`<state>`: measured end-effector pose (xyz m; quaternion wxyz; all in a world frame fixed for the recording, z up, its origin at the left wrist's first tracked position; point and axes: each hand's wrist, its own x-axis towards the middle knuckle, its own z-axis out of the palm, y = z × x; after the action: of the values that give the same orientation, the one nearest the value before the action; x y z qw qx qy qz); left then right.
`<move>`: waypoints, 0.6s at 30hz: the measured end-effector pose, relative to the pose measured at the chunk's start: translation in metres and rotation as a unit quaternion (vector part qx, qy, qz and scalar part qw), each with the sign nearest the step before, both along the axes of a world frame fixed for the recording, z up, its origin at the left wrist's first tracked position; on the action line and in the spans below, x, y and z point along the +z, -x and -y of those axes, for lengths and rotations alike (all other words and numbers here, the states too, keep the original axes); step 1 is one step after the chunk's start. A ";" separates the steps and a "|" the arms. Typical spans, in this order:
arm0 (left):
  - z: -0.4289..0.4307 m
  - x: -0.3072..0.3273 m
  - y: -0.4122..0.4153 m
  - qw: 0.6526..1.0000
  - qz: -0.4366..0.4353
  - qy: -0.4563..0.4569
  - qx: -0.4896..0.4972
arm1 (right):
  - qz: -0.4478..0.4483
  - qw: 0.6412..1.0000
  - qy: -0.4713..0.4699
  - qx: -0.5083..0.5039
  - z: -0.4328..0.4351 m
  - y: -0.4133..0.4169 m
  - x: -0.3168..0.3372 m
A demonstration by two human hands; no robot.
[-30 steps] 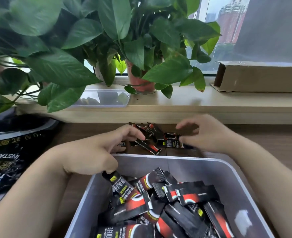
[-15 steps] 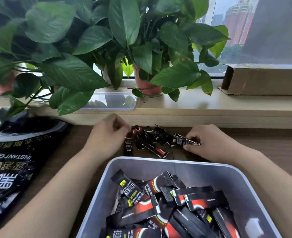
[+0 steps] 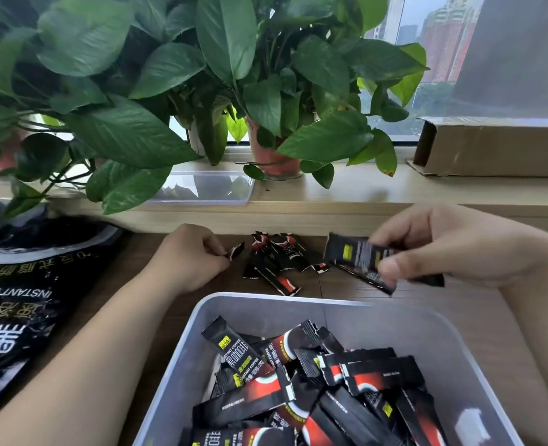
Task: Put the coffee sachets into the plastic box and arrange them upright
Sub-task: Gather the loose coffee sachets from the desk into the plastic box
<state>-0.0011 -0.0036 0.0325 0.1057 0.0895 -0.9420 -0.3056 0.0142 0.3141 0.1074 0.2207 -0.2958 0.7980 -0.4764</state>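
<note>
A grey plastic box (image 3: 452, 342) stands at the near edge of the wooden table, holding several black-and-red coffee sachets (image 3: 298, 387) that lie jumbled and slanted. Beyond its far rim a small heap of loose sachets (image 3: 275, 262) lies on the table. My left hand (image 3: 189, 259) pinches the end of one sachet (image 3: 235, 251) at the heap's left side. My right hand (image 3: 452, 246) hovers above the table to the right of the heap, gripping a few sachets (image 3: 353, 254) between thumb and fingers, blurred by motion.
A large black instant coffee bag (image 3: 18, 300) lies on the table at left. On the windowsill behind are leafy potted plants (image 3: 272, 159), a clear plastic lid (image 3: 208, 188) and a cardboard box (image 3: 498, 146). Leaves overhang the table's far left.
My right hand has lifted off the table with sachets in its grip. My left hand went from beside the box to the heap and took one sachet's end.
</note>
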 end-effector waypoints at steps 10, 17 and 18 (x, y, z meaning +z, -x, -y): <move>-0.008 0.065 -0.066 0.881 0.010 -0.334 -0.335 | 0.006 0.997 -0.075 -0.003 0.018 -0.018 0.005; -0.025 0.061 -0.063 0.891 -0.029 -0.340 -0.301 | -0.133 0.947 -0.004 -0.291 0.011 0.034 -0.041; -0.025 0.060 -0.058 0.894 -0.057 -0.341 -0.284 | -0.167 0.938 -0.048 -0.301 0.010 0.040 -0.051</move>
<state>0.0566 0.0212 0.0929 0.0307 -0.1691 -0.7580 -0.6293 -0.0262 0.3044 0.0569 -0.0556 -0.1064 0.8972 -0.4250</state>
